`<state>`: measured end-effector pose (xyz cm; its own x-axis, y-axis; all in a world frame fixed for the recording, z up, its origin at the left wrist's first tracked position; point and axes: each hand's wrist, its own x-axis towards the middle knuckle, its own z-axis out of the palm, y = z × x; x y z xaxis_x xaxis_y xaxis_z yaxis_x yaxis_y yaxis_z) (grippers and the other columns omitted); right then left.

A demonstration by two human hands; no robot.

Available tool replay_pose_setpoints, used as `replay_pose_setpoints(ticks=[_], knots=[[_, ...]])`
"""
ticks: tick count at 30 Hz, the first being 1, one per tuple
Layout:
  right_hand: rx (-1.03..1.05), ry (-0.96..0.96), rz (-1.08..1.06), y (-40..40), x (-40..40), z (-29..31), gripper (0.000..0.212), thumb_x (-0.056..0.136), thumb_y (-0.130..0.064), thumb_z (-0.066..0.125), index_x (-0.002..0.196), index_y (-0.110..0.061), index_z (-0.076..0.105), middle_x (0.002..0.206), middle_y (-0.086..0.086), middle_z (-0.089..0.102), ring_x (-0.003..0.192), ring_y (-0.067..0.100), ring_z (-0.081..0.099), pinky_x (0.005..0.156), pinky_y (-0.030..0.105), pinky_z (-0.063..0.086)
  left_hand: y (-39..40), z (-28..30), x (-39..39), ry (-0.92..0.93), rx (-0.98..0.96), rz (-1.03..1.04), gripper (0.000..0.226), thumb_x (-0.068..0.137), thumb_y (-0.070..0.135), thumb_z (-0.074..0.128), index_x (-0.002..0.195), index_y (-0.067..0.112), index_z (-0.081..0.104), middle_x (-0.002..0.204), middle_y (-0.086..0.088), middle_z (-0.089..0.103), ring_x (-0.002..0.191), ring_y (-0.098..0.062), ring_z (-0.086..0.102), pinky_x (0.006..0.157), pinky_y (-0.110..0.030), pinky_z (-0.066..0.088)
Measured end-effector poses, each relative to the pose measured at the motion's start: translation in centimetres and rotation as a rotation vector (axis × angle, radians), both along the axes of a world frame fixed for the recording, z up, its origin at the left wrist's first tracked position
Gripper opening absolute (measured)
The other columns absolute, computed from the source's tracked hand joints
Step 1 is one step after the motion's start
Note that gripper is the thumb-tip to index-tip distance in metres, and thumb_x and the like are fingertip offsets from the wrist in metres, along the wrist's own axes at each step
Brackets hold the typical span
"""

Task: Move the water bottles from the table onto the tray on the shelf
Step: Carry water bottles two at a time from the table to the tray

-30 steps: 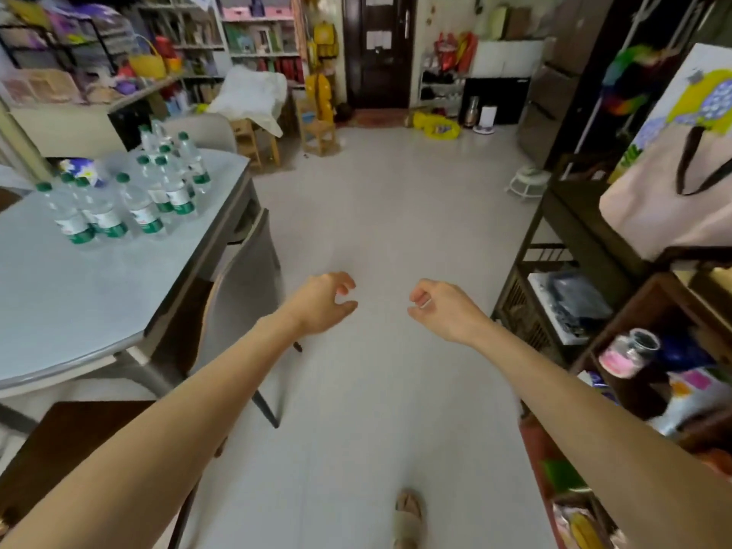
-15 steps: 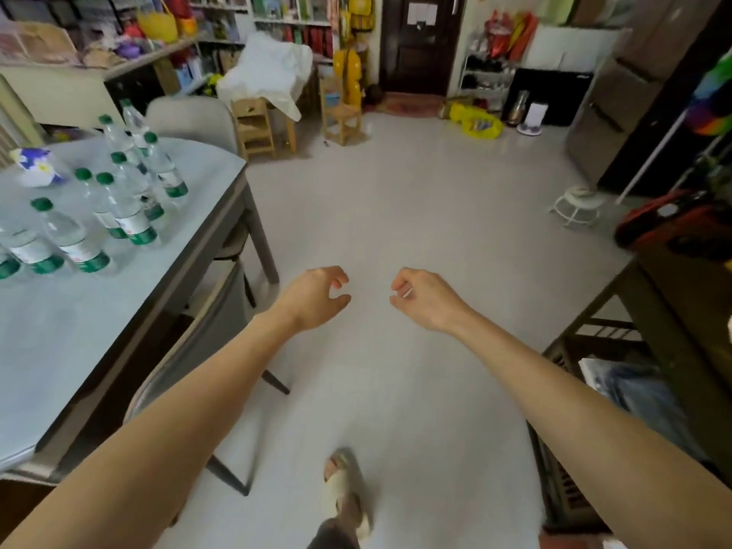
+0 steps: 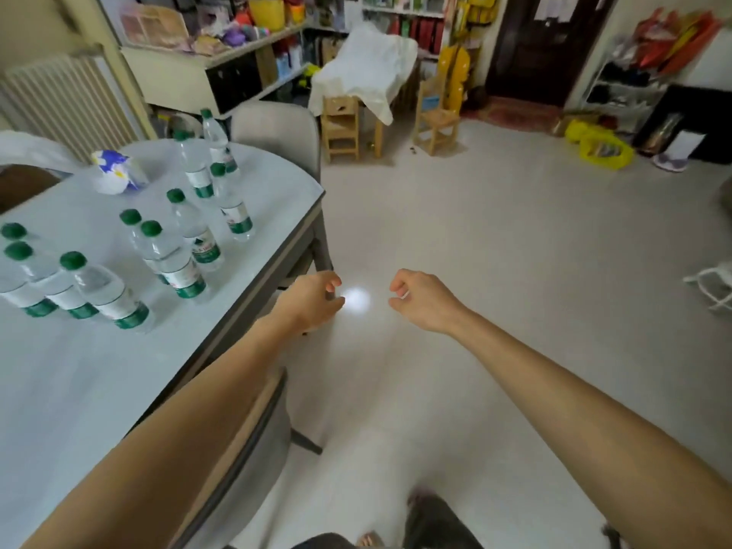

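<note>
Several clear water bottles with green caps and green-banded labels stand on the pale table (image 3: 99,370) at the left; the nearest to me is one bottle (image 3: 107,291), another (image 3: 174,259) stands in the middle group, and a far one (image 3: 216,140) is at the back. My left hand (image 3: 313,299) hovers just off the table's right edge, fingers loosely curled, holding nothing. My right hand (image 3: 420,301) hangs over the floor beside it, also loosely curled and empty. The shelf and its tray are out of view.
A crumpled blue-and-white bag (image 3: 115,172) lies on the table behind the bottles. A grey chair (image 3: 253,449) is tucked at the table's near side and another (image 3: 281,132) at its far end. Small wooden chairs (image 3: 435,120) stand further back on the tiled floor.
The view has swung left and nearer to the table; the dark shelf at the right has left the view. Both hands stay empty and now hang by the table's edge.
</note>
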<state>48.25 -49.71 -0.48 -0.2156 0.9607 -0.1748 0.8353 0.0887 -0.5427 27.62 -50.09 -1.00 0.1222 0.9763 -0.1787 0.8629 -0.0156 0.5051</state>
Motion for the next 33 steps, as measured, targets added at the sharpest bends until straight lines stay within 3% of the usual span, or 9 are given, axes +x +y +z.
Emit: replay_pose_setpoints(ticks=[5, 9, 14, 19, 22, 27, 31, 33], knots=[[0.026, 0.006, 0.213, 12.4, -5.8, -1.1, 0.023, 0.090, -0.021, 0.059, 0.110, -0.010, 0.059, 0.113, 0.008, 0.063, 0.099, 0.025, 0.059, 0.082, 0.030, 0.047, 8.0, -1.3, -5.6, -0.017, 0.058, 0.287, 0.037, 0.091, 0.025, 0.060, 0.126, 0.014, 0.056, 0.127, -0.010, 0.060, 0.110, -0.026, 0.059, 0.089, -0.035, 0.049], [-0.005, 0.047, 0.377, 21.2, -11.4, -1.9, 0.027, 0.090, -0.024, 0.057, 0.115, -0.014, 0.056, 0.115, 0.005, 0.061, 0.099, 0.019, 0.058, 0.085, 0.031, 0.048, 12.9, -1.7, -9.2, -0.050, 0.108, 0.590, 0.055, 0.091, 0.028, 0.061, 0.140, 0.014, 0.041, 0.142, -0.012, 0.046, 0.123, -0.029, 0.051, 0.102, -0.039, 0.041], [-0.042, 0.095, 0.528, 30.7, -18.6, -2.0, 0.035, 0.089, -0.026, 0.060, 0.121, -0.014, 0.051, 0.122, 0.005, 0.058, 0.102, 0.019, 0.059, 0.085, 0.030, 0.047, 17.9, -2.0, -12.9, -0.173, 0.232, 0.918, 0.067, 0.091, 0.026, 0.063, 0.146, 0.011, 0.029, 0.147, -0.013, 0.035, 0.126, -0.029, 0.045, 0.105, -0.038, 0.037], [-0.077, 0.156, 0.570, 36.9, -25.3, -3.4, 0.056, 0.087, -0.027, 0.065, 0.135, -0.012, 0.038, 0.137, 0.009, 0.048, 0.109, 0.023, 0.056, 0.086, 0.028, 0.043, 22.0, -3.8, -15.6, -0.280, 0.360, 1.191, 0.077, 0.091, 0.024, 0.062, 0.150, 0.009, 0.016, 0.153, -0.012, 0.025, 0.139, -0.029, 0.031, 0.110, -0.035, 0.029], [-0.105, 0.196, 0.571, 40.0, -29.1, -4.6, 0.076, 0.082, -0.030, 0.072, 0.141, -0.011, 0.028, 0.144, 0.012, 0.040, 0.123, 0.028, 0.048, 0.088, 0.026, 0.035, 24.8, -5.0, -17.7, -0.339, 0.396, 1.292, 0.081, 0.091, 0.025, 0.061, 0.152, 0.012, 0.009, 0.156, -0.009, 0.019, 0.141, -0.027, 0.027, 0.107, -0.031, 0.027], [-0.234, 0.233, 0.525, 43.3, -34.1, -5.8, 0.095, 0.074, -0.031, 0.079, 0.146, -0.013, 0.020, 0.151, 0.011, 0.032, 0.134, 0.030, 0.039, 0.103, 0.037, 0.037, 27.6, -6.9, -21.0, -0.412, 0.331, 1.364, 0.090, 0.088, 0.029, 0.066, 0.153, 0.013, 0.006, 0.159, -0.007, 0.017, 0.145, -0.026, 0.023, 0.113, -0.036, 0.024], [-0.328, 0.249, 0.589, 45.2, -36.5, -7.2, 0.089, 0.073, -0.026, 0.080, 0.143, -0.016, 0.026, 0.147, 0.010, 0.039, 0.134, 0.028, 0.040, 0.105, 0.037, 0.037, 28.8, -8.7, -23.4, -0.428, 0.303, 1.403, 0.088, 0.083, 0.029, 0.072, 0.150, 0.014, 0.017, 0.152, -0.008, 0.032, 0.140, -0.025, 0.031, 0.114, -0.039, 0.027], [-0.364, 0.253, 0.667, 45.8, -36.9, -8.2, 0.074, 0.072, -0.023, 0.080, 0.133, -0.017, 0.039, 0.131, 0.006, 0.053, 0.122, 0.027, 0.050, 0.099, 0.036, 0.043, 28.9, -9.7, -23.9, -0.426, 0.293, 1.416, 0.084, 0.080, 0.028, 0.075, 0.146, 0.014, 0.026, 0.144, -0.008, 0.042, 0.133, -0.025, 0.040, 0.109, -0.037, 0.033]])
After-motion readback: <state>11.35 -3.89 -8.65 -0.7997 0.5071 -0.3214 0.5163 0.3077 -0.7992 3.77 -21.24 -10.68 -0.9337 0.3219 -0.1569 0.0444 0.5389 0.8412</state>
